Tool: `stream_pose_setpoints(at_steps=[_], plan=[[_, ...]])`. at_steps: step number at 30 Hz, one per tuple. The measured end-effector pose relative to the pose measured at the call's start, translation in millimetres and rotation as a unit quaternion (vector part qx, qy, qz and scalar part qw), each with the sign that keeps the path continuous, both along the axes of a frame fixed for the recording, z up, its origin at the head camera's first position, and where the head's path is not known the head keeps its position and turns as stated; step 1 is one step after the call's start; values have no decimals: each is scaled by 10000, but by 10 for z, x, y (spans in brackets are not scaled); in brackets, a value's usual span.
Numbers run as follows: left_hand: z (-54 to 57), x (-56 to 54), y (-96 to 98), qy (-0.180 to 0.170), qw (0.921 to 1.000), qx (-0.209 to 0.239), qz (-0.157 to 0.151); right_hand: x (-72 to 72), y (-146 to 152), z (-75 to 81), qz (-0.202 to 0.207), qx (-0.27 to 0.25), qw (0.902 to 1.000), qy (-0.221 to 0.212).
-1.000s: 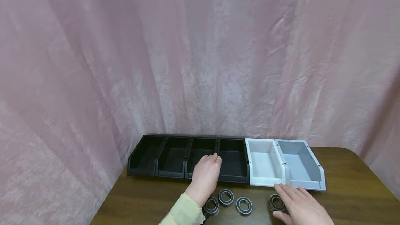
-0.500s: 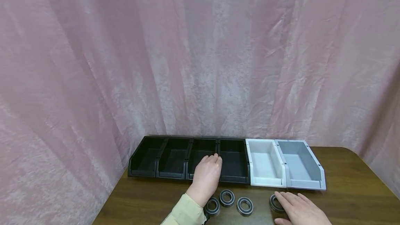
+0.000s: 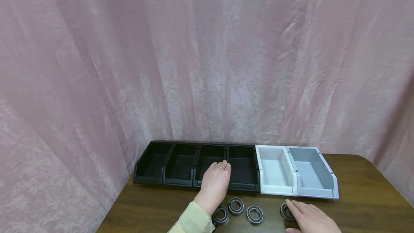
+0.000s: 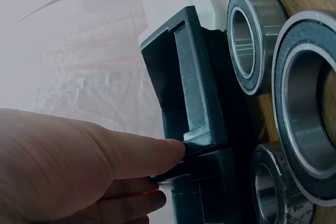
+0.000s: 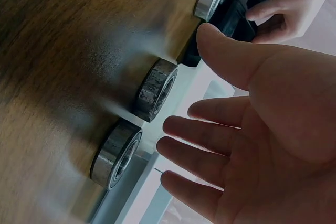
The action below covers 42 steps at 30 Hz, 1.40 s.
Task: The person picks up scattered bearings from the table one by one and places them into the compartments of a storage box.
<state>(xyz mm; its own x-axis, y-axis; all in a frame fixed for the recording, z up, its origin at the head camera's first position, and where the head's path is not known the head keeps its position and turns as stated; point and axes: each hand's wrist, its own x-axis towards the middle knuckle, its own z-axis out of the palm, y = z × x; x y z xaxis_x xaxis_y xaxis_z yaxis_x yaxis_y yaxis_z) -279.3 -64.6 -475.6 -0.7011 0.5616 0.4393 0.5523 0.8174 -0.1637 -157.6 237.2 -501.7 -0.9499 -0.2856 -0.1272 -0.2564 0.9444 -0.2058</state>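
Lying flat: bright steel bearing, dark-faced.

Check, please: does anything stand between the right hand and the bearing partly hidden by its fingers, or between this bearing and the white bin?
Nothing visible stands between the right hand and that bearing. Toward the white bin, no other object intervenes, only the bin's low front wall, which the bearing probably must clear.

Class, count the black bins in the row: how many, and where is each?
4, from the left: first bin at the row's end, second bin beside it, third bin partly behind the left hand, fourth bin beside the white bin. None looks fully hidden.
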Motion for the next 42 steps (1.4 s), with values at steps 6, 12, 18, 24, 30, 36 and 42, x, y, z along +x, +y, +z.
stream_pose_setpoints(at_steps=[6, 12, 18, 24, 30, 36, 42], plan=[[23, 13, 4, 112, 9999, 40, -34, -28, -25, -10, -95, -61, 9999, -69], [27, 13, 14, 149, 9998, 68, -58, -63, -69, -13, -319, -251, 9985, -364], [20, 17, 12, 51, 10000, 52, -43, -91, -99, -20, -403, -302, 9978, -438], [18, 8, 14, 39, 10000, -6, -5, -92, -96, -39, -400, -213, 9985, -316], [18, 9, 14, 28, 10000, -5, 6, -86, -47, -96, -292, -55, 9996, -8], [10, 4, 6, -7, 10000, -28, 14, -104, -34, -141, -364, -19, 9992, 143], [-5, -5, 0, 27, 10000, -55, 15, -141, -52, -149, -472, -18, 9988, 125]])
